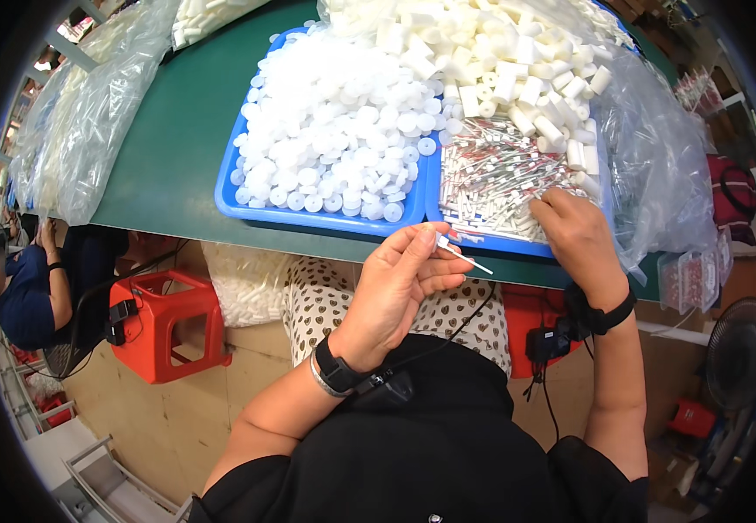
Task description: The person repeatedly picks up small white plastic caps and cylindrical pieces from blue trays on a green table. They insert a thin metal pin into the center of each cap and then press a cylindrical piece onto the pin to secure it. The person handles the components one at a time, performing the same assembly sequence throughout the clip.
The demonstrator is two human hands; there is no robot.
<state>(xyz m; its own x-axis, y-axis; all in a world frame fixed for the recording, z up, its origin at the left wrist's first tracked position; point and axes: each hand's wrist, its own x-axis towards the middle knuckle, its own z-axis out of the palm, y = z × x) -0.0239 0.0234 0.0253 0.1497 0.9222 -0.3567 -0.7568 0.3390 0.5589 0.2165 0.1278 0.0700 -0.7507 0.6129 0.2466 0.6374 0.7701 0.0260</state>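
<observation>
One slim white stick (469, 256) sits pinched, thumb to fingers, in our left grip (398, 277); slackness could drop it. Rightward, our right grip (575, 234) curls at heaped sticks (493, 185), its hold hidden from us; tangling could drag extras. Beyond, piled white cylinders (531, 90) could roll down.

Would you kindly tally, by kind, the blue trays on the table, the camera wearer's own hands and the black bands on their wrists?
Left blue tray and right blue tray: 2
Left hand and right hand: 2
Left black wristband and right black wristband: 2
Total: 6
</observation>
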